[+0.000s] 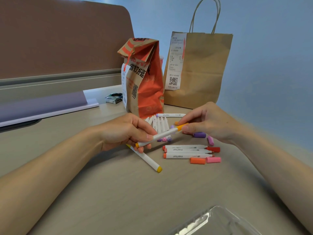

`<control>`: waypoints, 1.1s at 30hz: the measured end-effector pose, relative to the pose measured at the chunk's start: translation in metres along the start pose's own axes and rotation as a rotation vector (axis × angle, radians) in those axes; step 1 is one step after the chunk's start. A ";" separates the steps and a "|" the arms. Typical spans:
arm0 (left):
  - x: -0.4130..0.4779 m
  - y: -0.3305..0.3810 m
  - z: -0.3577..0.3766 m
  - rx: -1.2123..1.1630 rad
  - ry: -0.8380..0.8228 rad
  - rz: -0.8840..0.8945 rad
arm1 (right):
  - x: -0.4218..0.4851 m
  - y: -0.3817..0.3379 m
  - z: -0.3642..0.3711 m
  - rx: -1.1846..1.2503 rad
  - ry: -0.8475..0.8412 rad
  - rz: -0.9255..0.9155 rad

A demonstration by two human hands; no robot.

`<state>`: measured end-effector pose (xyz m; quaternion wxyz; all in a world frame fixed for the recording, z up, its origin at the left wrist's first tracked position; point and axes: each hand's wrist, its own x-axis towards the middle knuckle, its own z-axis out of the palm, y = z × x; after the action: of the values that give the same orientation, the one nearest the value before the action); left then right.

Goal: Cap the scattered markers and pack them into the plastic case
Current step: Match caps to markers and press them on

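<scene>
Held item: white-barrelled marker with an orange tail plug (pixel 160 135), lifted off the beige desk top (pixel 118 192) and slanted between both hands.
Left hand (pixel 125 131): fingers and thumb wrapped round the lower barrel. I read this as a brace against the push from the other end.
Right hand (pixel 208 121): thumb and fingertips pinch the small orange cap (pixel 182 126) at the marker's tip. I cannot tell whether it is fully seated.
Step, my judgement: capping under way.
Finished stock: one white marker with a yellow cap (pixel 145 158), lying just below the left hand.
Uncapped stock: three white markers with red and orange tails (pixel 186 151), laid parallel with their tips to the right.
Loose caps: red cap (pixel 213 149), orange cap (pixel 197 160) and pink cap (pixel 213 159) near those tips; two purple caps (pixel 199 134) beneath the right hand.
Further stock: fan of white markers with purple and pink ends (pixel 160 126) behind the hands.
Destination: clear plastic case (pixel 216 221) at the near edge, well apart from the markers. I see no marker in it.
Background: orange printed paper bag (pixel 145 78) and brown handled paper bag (pixel 199 68).
</scene>
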<state>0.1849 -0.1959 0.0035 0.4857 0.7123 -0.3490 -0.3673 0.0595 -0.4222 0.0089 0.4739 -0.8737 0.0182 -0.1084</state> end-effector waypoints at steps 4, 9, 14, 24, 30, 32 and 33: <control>0.000 -0.001 -0.001 0.007 -0.029 0.010 | -0.001 -0.003 0.004 0.085 0.043 -0.016; 0.000 -0.002 -0.002 -0.091 -0.077 0.030 | -0.003 -0.006 0.007 0.251 0.147 -0.033; 0.000 -0.005 0.000 -0.165 -0.099 0.038 | -0.003 -0.004 0.011 0.353 0.175 0.003; 0.000 -0.006 -0.001 -0.202 -0.117 0.037 | -0.004 -0.006 0.008 0.553 0.114 0.041; 0.003 -0.008 -0.001 -0.148 -0.086 0.060 | -0.004 -0.008 0.005 0.342 0.173 0.016; 0.004 -0.009 0.000 -0.099 -0.039 0.090 | -0.005 -0.010 0.006 0.298 0.201 0.000; 0.005 -0.009 0.001 -0.075 -0.017 0.100 | -0.005 -0.010 0.007 0.282 0.215 -0.008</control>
<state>0.1876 -0.1979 -0.0064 0.5266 0.6722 -0.3742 -0.3616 0.0557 -0.4102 0.0130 0.5865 -0.7821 0.0497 -0.2044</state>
